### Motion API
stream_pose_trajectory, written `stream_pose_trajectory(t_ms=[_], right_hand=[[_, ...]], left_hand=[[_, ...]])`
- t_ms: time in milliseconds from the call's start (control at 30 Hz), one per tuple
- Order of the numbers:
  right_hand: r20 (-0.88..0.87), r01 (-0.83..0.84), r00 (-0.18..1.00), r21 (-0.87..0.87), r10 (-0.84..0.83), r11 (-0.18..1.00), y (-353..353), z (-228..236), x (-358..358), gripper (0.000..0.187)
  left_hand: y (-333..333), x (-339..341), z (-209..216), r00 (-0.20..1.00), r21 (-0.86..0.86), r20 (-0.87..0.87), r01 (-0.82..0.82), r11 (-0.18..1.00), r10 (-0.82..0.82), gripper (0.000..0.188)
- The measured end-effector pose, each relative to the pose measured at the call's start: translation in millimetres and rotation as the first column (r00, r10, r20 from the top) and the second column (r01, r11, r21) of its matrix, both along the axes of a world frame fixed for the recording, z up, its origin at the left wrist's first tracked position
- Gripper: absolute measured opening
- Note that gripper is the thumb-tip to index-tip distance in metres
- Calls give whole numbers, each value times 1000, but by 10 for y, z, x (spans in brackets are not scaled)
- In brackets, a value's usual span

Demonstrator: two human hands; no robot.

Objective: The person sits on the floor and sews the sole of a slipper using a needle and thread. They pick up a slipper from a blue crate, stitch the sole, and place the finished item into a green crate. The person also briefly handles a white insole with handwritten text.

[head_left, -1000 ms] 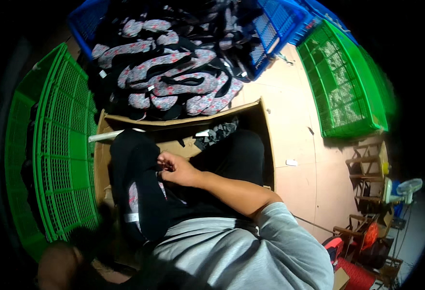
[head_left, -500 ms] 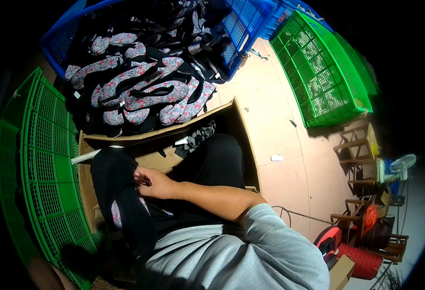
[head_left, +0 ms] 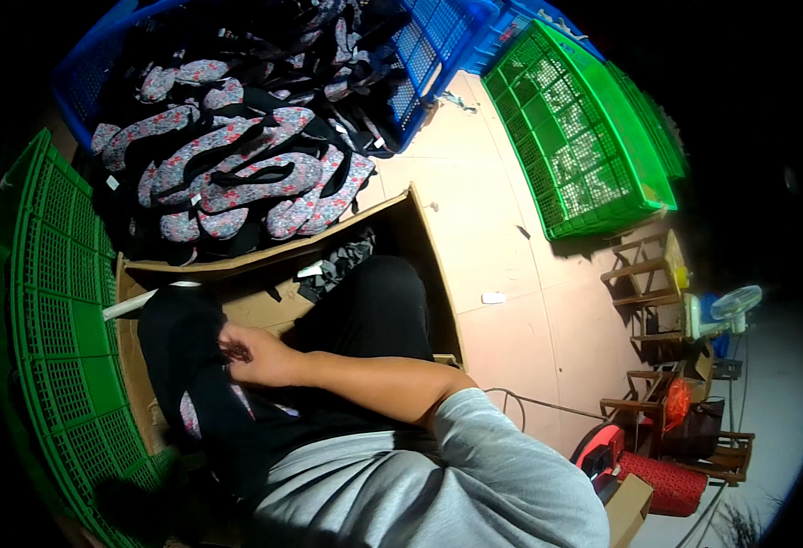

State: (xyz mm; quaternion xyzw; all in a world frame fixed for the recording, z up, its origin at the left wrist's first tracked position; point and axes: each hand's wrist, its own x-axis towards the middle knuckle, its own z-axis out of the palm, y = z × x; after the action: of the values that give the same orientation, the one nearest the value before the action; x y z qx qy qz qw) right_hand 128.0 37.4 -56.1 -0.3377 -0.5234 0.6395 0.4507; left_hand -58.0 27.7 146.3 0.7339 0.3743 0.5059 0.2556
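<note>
The right hand point(head_left: 260, 356) lies with its fingers curled closed, pinching the black fabric piece point(head_left: 187, 365) draped over the person's lap; the grip looks tight, though the dark cloth hides the fingertips. The left hand is not in view, so its state cannot be told. The black fabric piece hangs inside the open cardboard box point(head_left: 264, 260), close to the box's left wall, with a patch of floral lining showing low on it.

Beyond the far edge of the box, a blue crate point(head_left: 429, 55) holds a heap of floral shoe uppers point(head_left: 237, 173), grey and red with black trim. A green crate point(head_left: 45, 310) stands along the left side of the box, and another green crate point(head_left: 584, 137) rests on the tiled floor point(head_left: 511, 274) well apart to the right. A small fan point(head_left: 725, 306) and wooden stools stand at the floor's right edge.

Against the picture from 0.5 s ago, the right hand keeps the same pinch on the fabric, while the whole scene sits a little further right in the picture.
</note>
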Motion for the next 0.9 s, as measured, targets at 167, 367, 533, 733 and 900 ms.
stream_pose_trajectory(t_ms=[167,367,533,733,900], right_hand=[[37,9,999,19,-10,1000,-6,-35,-48,26],[-9,2,1000,-6,-2,1000,5,-125,-64,26],[11,0,1000,21,0,1000,-10,-61,-46,25],[27,21,999,38,-22,999,-47,43,-9,26],[30,-114,993,-8,114,993,-71,147,80,33]], left_hand=[[24,45,-62,1000,-7,-24,-11,1000,11,31],[42,98,-64,999,11,-48,-21,1000,21,34],[17,115,-51,997,17,-66,-37,999,38,35],[6,46,12,993,43,-97,-57,997,61,37],[-133,-270,484,968,245,-135,-173,954,210,39]])
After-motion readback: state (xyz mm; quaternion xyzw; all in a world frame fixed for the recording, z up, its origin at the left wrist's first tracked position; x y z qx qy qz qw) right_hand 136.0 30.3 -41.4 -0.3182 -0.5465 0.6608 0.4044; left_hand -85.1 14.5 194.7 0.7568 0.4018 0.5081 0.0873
